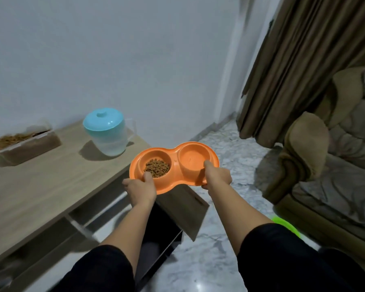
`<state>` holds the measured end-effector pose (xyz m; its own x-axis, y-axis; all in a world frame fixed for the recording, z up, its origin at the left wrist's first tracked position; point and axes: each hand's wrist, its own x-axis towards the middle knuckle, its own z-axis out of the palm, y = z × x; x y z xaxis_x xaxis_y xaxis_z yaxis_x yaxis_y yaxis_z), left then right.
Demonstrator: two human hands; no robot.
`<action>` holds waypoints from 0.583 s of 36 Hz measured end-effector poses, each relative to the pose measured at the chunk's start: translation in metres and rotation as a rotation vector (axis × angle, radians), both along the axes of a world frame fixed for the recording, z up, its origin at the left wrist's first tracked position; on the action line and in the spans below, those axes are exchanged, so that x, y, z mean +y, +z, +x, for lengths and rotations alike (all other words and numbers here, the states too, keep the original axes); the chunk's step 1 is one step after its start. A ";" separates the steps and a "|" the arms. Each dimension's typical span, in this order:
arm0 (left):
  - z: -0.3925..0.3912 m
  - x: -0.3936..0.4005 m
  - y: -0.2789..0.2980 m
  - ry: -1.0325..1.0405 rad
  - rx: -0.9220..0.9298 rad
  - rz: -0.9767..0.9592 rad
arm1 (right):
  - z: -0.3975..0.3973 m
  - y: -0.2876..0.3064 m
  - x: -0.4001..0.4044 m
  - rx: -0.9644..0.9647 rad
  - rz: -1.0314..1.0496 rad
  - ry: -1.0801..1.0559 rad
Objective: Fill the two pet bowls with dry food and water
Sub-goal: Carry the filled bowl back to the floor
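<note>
A home living room: brown sofa (335,157), curtain (299,60), marble floor (226,157).

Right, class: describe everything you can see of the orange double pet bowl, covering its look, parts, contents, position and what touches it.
The orange plastic double pet bowl is one moulded, peanut-shaped piece with two round wells. The left well holds brown dry kibble; the right well looks glossy inside, though water cannot be confirmed. It is held in the air, roughly level, past the end of the light wooden table and above the marble floor. The left hand and right hand grip its near rim, thumbs hooked over the edge.
</note>
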<state>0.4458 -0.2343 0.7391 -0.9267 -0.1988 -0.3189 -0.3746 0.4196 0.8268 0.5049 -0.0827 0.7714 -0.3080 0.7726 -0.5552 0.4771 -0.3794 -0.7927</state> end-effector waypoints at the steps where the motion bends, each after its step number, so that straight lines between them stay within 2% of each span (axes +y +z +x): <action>1: 0.004 0.014 -0.001 0.006 0.000 0.014 | 0.005 0.002 0.013 0.004 0.005 0.006; 11: 0.031 0.123 0.001 0.105 -0.003 0.028 | 0.030 0.021 0.125 -0.002 0.024 0.120; 21: 0.024 0.166 -0.004 0.168 -0.023 -0.023 | 0.009 0.021 0.176 -0.035 0.026 0.200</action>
